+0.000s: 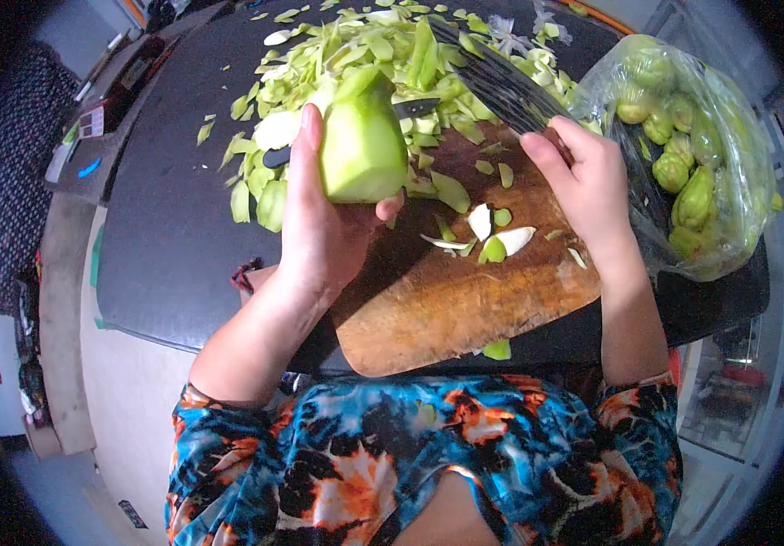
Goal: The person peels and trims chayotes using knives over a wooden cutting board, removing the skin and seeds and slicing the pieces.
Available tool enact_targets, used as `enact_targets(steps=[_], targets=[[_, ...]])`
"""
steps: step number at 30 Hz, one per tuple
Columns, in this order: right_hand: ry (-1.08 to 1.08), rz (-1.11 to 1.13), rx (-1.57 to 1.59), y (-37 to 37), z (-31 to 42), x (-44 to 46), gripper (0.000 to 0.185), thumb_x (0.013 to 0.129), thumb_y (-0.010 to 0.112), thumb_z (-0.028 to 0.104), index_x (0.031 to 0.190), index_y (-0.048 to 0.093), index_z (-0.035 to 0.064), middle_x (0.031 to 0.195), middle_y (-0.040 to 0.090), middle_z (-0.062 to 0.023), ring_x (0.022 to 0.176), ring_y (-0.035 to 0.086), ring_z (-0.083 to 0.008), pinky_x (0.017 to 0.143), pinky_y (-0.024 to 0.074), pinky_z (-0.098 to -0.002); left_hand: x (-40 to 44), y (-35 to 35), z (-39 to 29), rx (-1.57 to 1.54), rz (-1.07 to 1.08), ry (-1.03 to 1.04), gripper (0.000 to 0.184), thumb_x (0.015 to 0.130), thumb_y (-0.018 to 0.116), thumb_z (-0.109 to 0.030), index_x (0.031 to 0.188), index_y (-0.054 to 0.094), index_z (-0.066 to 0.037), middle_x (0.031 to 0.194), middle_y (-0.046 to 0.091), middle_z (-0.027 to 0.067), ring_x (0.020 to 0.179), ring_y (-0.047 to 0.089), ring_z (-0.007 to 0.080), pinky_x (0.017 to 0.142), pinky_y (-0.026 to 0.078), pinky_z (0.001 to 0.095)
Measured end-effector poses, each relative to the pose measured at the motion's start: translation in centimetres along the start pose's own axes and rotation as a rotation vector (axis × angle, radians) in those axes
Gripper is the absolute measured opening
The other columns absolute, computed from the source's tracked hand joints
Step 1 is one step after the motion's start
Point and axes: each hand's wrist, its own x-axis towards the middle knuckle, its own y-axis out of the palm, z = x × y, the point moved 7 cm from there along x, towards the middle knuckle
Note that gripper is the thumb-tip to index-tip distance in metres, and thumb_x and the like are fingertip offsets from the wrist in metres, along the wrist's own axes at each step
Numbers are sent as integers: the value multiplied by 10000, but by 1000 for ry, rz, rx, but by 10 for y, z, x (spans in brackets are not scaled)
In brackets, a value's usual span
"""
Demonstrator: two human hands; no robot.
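Observation:
My left hand (315, 218) holds up a pale green, mostly peeled chayote (363, 150), fingers wrapped beneath it and thumb along its side. Its lower end looks cut flat. To the right, my right hand (588, 177) grips a knife (506, 86) with a dark, motion-smeared blade pointing away to the upper left, apart from the chayote. Below both hands lies a wooden cutting board (465, 314), with a few white and green slivers (497, 241) on it. A large heap of green peelings (328, 68) spreads behind the chayote.
A clear plastic bag (738, 173) of whole chayotes (694, 198) stands on the right of the dark table (174, 227). Behind the held chayote, a black object (415, 107) lies among the peelings. A bit of peel (497, 349) sits by the table's near edge.

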Motion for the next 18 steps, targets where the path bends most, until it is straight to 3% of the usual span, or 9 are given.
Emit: enact_targets(steps=[3, 7, 8, 15, 16, 18], targets=[[-155, 66, 187, -3, 29, -9, 471, 761, 690, 457, 627, 509, 43, 541, 517, -73, 490, 542, -252, 471, 414, -340, 4, -11, -3, 4, 2, -4, 524, 908, 407, -560, 1140, 499, -100, 930, 593, 57, 774, 573, 159, 566, 453, 287], [-459, 171, 157, 5, 70, -26, 484, 708, 704, 502, 584, 481, 91, 554, 527, -49, 528, 571, -241, 505, 444, -341, 3, -14, 8, -83, -53, -119, 650, 865, 443, -616, 1226, 479, -77, 1130, 578, 133, 1052, 558, 268, 958, 411, 415], [-459, 167, 215, 11, 67, -30, 577, 697, 683, 568, 589, 437, 57, 542, 448, -64, 494, 478, -271, 470, 364, -334, 4, -14, 7, -47, -73, -101, 675, 857, 440, -630, 1228, 478, -67, 1145, 569, 138, 1056, 553, 270, 957, 412, 414], [-417, 117, 90, 8, 67, -27, 464, 716, 690, 510, 599, 496, 104, 555, 534, -43, 524, 571, -245, 487, 444, -350, -1, -9, 8, -29, -14, -105, 714, 857, 425, -641, 1278, 439, -65, 1188, 543, 156, 1097, 528, 271, 983, 388, 419], [-392, 95, 58, 8, 62, -25, 462, 722, 684, 514, 601, 500, 107, 555, 532, -45, 523, 571, -244, 484, 442, -353, 0, -12, 5, -14, -162, 7, 640, 888, 404, -599, 1249, 440, -73, 1103, 574, 136, 978, 575, 237, 826, 478, 385], [-274, 48, -18, 10, 46, -20, 459, 745, 665, 525, 616, 523, 107, 555, 536, -67, 521, 571, -257, 473, 437, -360, 1, -9, -2, 94, -91, 59, 585, 879, 419, -593, 1167, 487, -88, 989, 584, 102, 796, 574, 220, 618, 469, 325]])
